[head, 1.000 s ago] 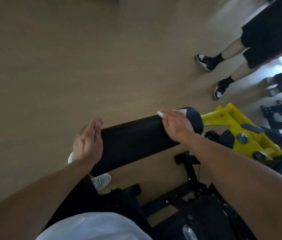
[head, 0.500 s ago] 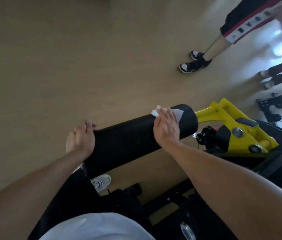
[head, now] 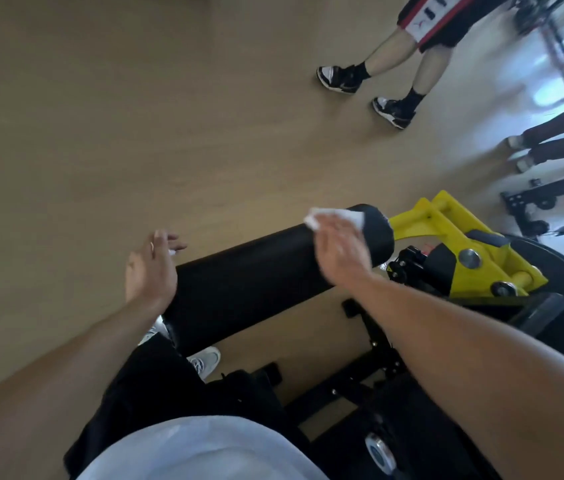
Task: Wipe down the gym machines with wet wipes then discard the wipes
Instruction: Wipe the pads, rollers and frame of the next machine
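Note:
A thick black roller pad (head: 256,275) of a gym machine lies across the middle of the view, fixed to a yellow arm (head: 446,230) at its right end. My right hand (head: 341,251) presses a white wet wipe (head: 336,216) flat onto the pad's right end, fingers straight, the wipe showing beyond the fingertips. My left hand (head: 150,268) hovers at the pad's left end with fingers relaxed; a small white bit shows at its fingertips, too blurred to identify.
The machine's black frame (head: 370,362) and a round metal knob (head: 379,453) lie below the pad. A person in black shorts and black-and-white shoes (head: 339,77) stands on the tan floor (head: 100,133) at upper right. More black equipment (head: 550,188) stands at the right edge.
My right hand slid the wipe along the pad's right end and now sits slightly higher. My left hand lifted off the pad's left end and opened. The standing person stepped.

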